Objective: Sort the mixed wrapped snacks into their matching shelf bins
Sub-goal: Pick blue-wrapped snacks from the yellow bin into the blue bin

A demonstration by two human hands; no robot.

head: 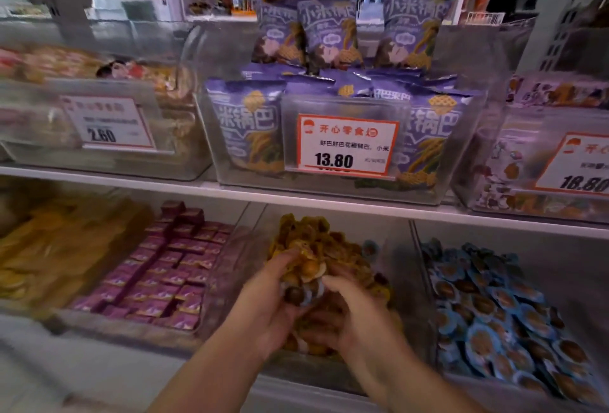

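Note:
Both my hands reach into the middle clear bin (408, 280) on the lower shelf, which holds a heap of yellow-wrapped snacks (309, 238). My left hand (267, 307) curls its fingers round a bunch of yellow wrapped snacks (301, 267) lifted above the heap. My right hand (349, 310) sits close beside it, fingers curled round the same bunch, where a blue-wrapped snack (298, 295) with a brown centre shows between the hands. A blue-wrapped piece (370, 248) lies among the yellow ones at the bin's right side.
Right of this bin is a bin of blue-wrapped snacks (501, 310); left of it a bin of purple wrapped cubes (164, 267), then one with yellow packs (49, 254). The upper shelf carries purple bags in a bin (333, 83) with a 13.80 price tag (346, 145).

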